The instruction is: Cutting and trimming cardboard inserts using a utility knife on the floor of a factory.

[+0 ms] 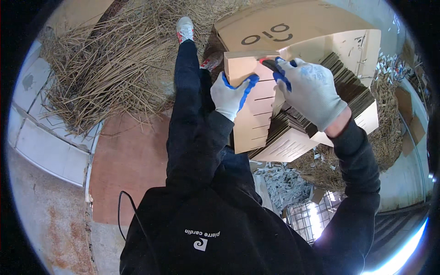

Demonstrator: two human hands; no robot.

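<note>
My left hand (233, 95), in a white glove with blue on the fingers and palm, grips the left edge of a slotted cardboard panel (255, 110), with the thumb lying over its face. At the panel's upper end, my right hand (311, 87), gloved alike, is closed round a small dark tool with a red end (269, 64). The glove covers much of this tool, so I cannot tell its exact kind. Stacks of dark-edged slotted cardboard sheets (350, 87) stand to the right, partly behind my right hand.
A large open cardboard box (256, 23) surrounds the stacks at the far side. Loose straw (114, 64) is heaped at far left, near my shoe (184, 30). Shredded paper (286, 183) and a wire-mesh crate (316, 213) lie at near right. A reddish-brown board (130, 169) covers floor on the left.
</note>
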